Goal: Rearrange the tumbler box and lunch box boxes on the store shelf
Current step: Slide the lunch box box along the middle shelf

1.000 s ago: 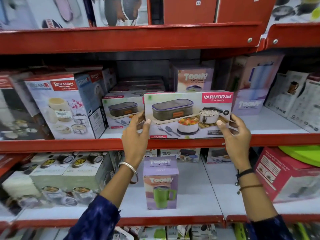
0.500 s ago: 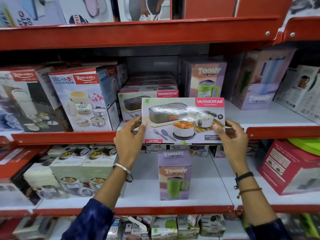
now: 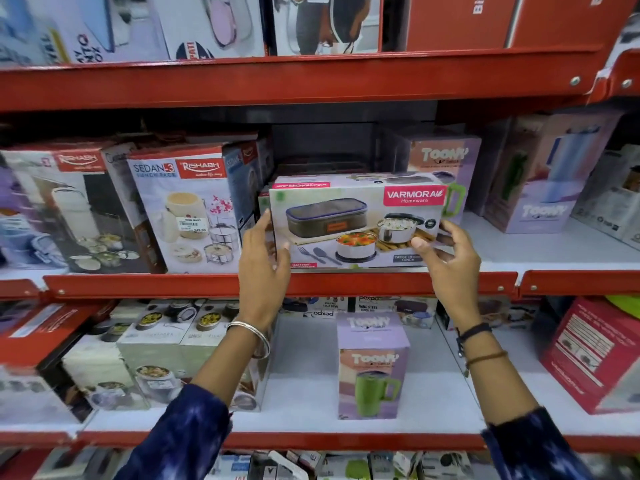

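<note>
— So, where does it stand?
— My left hand (image 3: 265,259) grips the left end of the pale-green cardboard Varmora lunch box carton (image 3: 356,226), my right hand (image 3: 446,258) pinches its right end; it's at the red-edged middle shelf (image 3: 346,284) front.
— What's left?
— Letting go, I'd judge; the lilac tumbler box (image 3: 372,365) below looks untouched.
</note>
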A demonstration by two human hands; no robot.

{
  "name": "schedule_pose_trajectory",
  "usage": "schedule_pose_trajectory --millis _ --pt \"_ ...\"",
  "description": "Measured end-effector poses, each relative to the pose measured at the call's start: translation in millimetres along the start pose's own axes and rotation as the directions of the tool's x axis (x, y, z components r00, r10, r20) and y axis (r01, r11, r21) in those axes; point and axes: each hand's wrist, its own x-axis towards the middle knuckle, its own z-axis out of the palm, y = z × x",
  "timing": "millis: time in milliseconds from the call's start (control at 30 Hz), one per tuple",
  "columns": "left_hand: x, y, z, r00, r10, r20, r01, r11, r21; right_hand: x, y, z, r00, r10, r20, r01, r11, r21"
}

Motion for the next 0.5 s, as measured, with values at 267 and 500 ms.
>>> schedule_pose_trajectory --millis 267,500 --pt "10 -39 17 0.989 0.008 0.150 -0.025 0.993 0.111 10 12 47 0.998 0.003 0.070 -0.001 0.999 -0.035" --pt "8 -54 27 0.980 -0.012 0.201 -0.017 0.990 0.141 9 24 58 0.995 0.045 0.094 -0.038 0.996 -0.078"
